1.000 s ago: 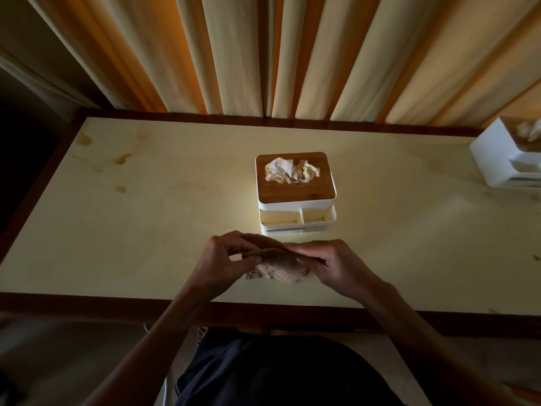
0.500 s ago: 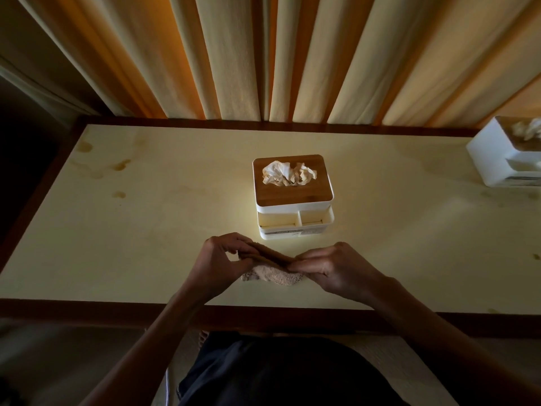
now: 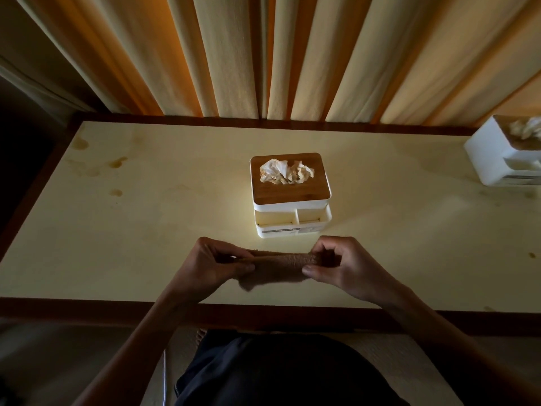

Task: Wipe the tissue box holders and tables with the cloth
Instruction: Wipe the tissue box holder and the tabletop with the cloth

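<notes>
Our left hand and right hand each pinch an end of the brown cloth above the table. Beyond sits the tissue box holder; a second holder stands far right.

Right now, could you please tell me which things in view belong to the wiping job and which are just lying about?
Belongs to the job:
cloth, in left hand and right hand
centre tissue box holder
second holder, far right
table, stained

Just there:
curtains
tissue
</notes>
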The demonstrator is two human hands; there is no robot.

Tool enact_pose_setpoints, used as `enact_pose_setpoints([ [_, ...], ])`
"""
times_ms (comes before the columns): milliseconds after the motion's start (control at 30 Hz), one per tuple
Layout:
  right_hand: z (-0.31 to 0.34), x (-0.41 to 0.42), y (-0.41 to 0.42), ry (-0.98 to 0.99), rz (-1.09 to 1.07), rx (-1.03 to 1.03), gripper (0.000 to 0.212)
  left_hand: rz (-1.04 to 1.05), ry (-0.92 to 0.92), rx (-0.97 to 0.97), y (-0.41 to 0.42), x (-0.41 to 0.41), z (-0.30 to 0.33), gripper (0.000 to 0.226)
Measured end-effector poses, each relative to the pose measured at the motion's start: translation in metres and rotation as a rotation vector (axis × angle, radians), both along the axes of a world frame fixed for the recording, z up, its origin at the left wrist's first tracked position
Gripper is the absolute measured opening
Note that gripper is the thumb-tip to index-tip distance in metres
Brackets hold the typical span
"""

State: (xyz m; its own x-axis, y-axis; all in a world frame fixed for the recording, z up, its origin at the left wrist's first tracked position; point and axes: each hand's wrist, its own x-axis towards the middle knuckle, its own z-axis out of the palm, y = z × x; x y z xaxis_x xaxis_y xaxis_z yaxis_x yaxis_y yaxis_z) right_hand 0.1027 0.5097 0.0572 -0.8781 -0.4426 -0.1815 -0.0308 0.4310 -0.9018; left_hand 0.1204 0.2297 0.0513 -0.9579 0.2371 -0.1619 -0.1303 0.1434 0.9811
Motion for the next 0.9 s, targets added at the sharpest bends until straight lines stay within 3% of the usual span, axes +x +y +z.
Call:
enact_pose_setpoints([
  [67, 0.002, -0.001, 0.0, -0.083, -0.031, -0.043, 0.014, 0.051, -0.017, -0.003, 0.003, -0.001, -0.001, 0.017],
  [167, -0.014, -0.005, -0.005, -0.12, -0.078, 0.021, 0.029, 0.099, 0.002, -0.246, 0.015, -0.007, -0.025, 0.02],
  [267, -0.049, -0.008, -0.014, -0.079, -0.201, 0.182, 0.036, 0.116, 0.104, -0.531, 0.027, -0.014, -0.057, 0.024],
  [500, -0.078, -0.003, -0.03, 0.074, -0.392, 0.462, 0.035, 0.2, 0.336, -0.931, 0.05, -0.02, -0.082, 0.039],
  [600, -0.079, 0.014, -0.031, 0.359, -0.346, 0.578, 0.029, 0.164, 0.634, -0.98, 0.051, -0.005, -0.085, 0.029],
  [700, -0.094, 0.026, -0.031, 0.711, -0.238, 0.621, 0.033, -0.063, 0.817, -0.996, 0.042, 0.008, -0.094, 0.027],
  [767, -0.107, 0.029, -0.036, 0.821, -0.114, 0.612, 0.03, -0.206, 0.728, -1.116, 0.033, 0.012, -0.104, 0.048],
  [900, -0.13, 0.037, -0.042, 0.769, 0.088, 0.734, 0.053, -0.352, 0.505, -1.253, 0.02, 0.016, -0.118, 0.069],
])
